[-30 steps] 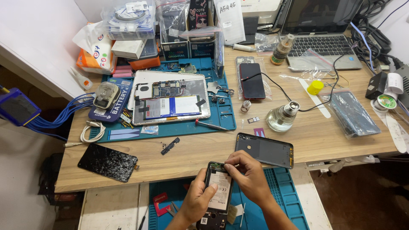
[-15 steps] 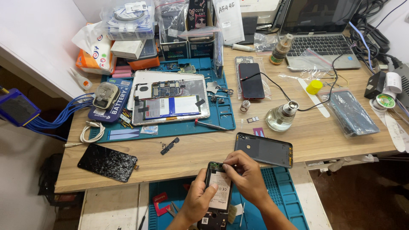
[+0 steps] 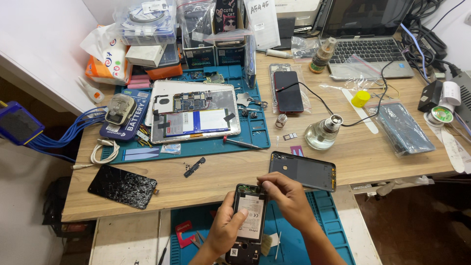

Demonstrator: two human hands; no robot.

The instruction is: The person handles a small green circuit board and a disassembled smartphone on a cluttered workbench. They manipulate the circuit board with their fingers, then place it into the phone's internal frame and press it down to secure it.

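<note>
**Opened phone held over lower mat, bench crowded behind**

Wooden workbench (image 3: 221,176), with a pull-out shelf below its near edge carrying one blue mat (image 3: 324,230). Over that mat, the left hand (image 3: 226,230) cradles one opened phone (image 3: 249,221), thumb pressed on its battery, apparently to steady it. The right hand (image 3: 289,196) pinches at the phone's top end; whether it grips a tool cannot be told. On the near edge lie one dark back cover (image 3: 303,170), set aside beside the work, and one cracked screen (image 3: 122,186) at the left. Farther back, a second mat (image 3: 255,137) bears one opened tablet (image 3: 195,113). One laptop (image 3: 370,37) stands at the far right corner.
</note>
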